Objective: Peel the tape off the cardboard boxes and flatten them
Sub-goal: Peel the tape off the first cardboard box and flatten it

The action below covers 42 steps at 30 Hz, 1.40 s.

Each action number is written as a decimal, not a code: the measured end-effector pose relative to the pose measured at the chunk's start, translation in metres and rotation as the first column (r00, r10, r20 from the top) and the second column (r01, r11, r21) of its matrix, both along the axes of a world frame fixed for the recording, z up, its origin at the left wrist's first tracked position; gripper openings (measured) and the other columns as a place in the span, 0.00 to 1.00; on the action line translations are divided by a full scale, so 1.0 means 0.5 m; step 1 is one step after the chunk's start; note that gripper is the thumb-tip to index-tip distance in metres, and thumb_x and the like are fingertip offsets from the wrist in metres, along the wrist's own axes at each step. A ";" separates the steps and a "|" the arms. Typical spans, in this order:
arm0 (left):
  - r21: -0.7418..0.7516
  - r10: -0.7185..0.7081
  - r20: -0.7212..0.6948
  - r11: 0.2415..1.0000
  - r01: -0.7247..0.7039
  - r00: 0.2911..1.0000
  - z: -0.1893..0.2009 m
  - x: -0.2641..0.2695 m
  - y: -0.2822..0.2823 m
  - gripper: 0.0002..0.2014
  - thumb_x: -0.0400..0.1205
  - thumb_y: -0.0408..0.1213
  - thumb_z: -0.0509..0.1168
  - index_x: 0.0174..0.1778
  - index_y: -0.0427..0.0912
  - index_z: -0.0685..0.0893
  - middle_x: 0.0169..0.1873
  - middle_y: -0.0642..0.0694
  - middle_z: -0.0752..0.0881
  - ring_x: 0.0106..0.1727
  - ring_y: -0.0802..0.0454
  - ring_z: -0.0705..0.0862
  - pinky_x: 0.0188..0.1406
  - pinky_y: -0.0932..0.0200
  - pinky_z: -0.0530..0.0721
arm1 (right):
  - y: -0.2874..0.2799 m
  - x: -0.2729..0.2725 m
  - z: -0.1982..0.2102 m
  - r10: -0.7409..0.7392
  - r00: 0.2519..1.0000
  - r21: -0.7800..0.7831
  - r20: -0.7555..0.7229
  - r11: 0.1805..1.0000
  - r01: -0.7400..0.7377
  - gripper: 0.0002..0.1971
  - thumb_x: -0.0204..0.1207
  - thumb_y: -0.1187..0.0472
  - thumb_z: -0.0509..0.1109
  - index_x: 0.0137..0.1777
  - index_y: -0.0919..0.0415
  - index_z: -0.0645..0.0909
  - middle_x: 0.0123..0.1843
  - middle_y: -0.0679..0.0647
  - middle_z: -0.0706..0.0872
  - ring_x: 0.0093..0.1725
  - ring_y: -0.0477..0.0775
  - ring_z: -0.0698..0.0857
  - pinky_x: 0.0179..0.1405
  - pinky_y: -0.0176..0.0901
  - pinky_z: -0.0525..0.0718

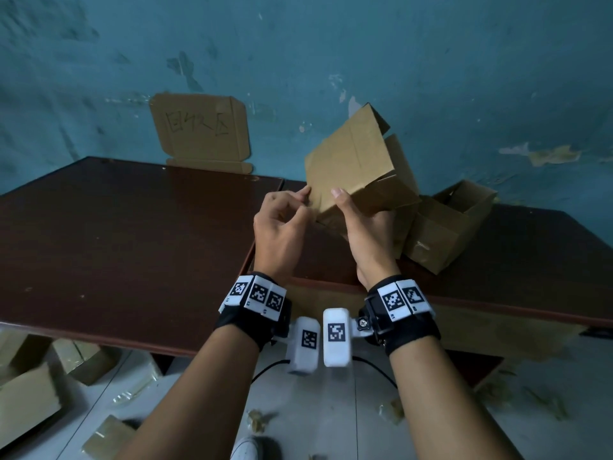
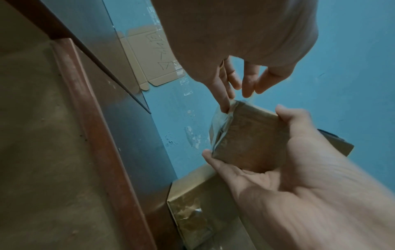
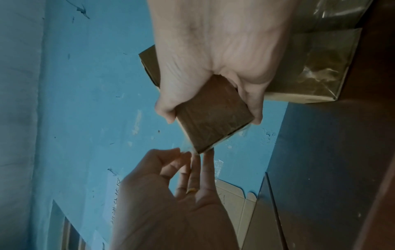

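Off to the left of the grip, a flattened cardboard sheet with handwriting (image 1: 200,129) leans upright against the blue wall (image 1: 331,44), its foot on the dark brown table (image 1: 116,227). Now the left hand (image 1: 282,224): fingers curled, thumb and forefinger tips pinched at the near corner of the cardboard box (image 1: 351,161), right where a strip of clear tape (image 2: 220,128) runs crinkled along the box's edge; whether the tape itself sits between those fingertips, I cannot tell. Just beside it, the right hand (image 1: 368,227) has the box firmly, thumb lying on the top face, fingers wrapped beneath, holding it tilted in the air above the table with its far flaps open. Right of that grip and lower, a second open box (image 1: 444,224) rests on the table, shiny tape across its side, touching or nearly touching the held box. Below the wrists, scraps of tape and more boxes (image 1: 30,393) lie on the floor.
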<state>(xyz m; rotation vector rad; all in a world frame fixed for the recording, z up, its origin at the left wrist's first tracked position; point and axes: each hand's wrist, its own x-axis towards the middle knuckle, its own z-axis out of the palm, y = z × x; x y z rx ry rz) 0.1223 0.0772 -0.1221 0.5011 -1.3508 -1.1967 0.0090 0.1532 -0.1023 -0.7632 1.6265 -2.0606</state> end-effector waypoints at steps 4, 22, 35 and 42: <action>0.110 -0.088 -0.078 0.989 0.096 0.993 0.004 -0.002 0.001 0.16 0.78 0.22 0.72 0.28 0.43 0.84 0.45 0.40 0.86 0.67 0.47 0.92 0.71 0.27 0.86 | -0.003 0.000 -0.006 0.016 0.999 -0.041 0.038 0.999 -0.014 0.37 0.66 0.36 0.87 0.72 0.49 0.82 0.63 0.44 0.93 0.66 0.45 0.91 0.71 0.63 0.88; -0.229 -0.048 0.136 0.970 0.079 0.990 0.003 0.003 -0.005 0.19 0.82 0.22 0.76 0.68 0.40 0.90 0.69 0.37 0.83 0.66 0.48 0.91 0.68 0.55 0.89 | 0.022 -0.012 0.016 0.033 0.997 -0.007 0.065 0.999 -0.033 0.26 0.70 0.34 0.84 0.64 0.45 0.89 0.60 0.41 0.94 0.64 0.44 0.91 0.56 0.56 0.94; -0.209 0.120 0.188 0.975 -0.080 0.975 0.002 -0.005 0.005 0.05 0.88 0.33 0.72 0.53 0.38 0.82 0.53 0.53 0.92 0.56 0.62 0.90 0.58 0.57 0.89 | 0.006 -0.014 0.011 0.129 0.992 0.098 -0.005 0.987 -0.128 0.15 0.83 0.64 0.78 0.67 0.61 0.81 0.53 0.60 0.94 0.51 0.55 0.96 0.54 0.54 0.96; -0.046 0.279 0.453 0.956 -0.291 0.846 -0.018 -0.008 -0.027 0.29 0.81 0.45 0.78 0.72 0.41 0.72 0.70 0.44 0.73 0.73 0.44 0.71 0.78 0.41 0.75 | -0.006 -0.022 -0.018 0.093 0.993 0.215 -0.071 0.974 -0.076 0.12 0.82 0.62 0.80 0.62 0.59 0.84 0.53 0.58 0.93 0.50 0.52 0.95 0.55 0.53 0.96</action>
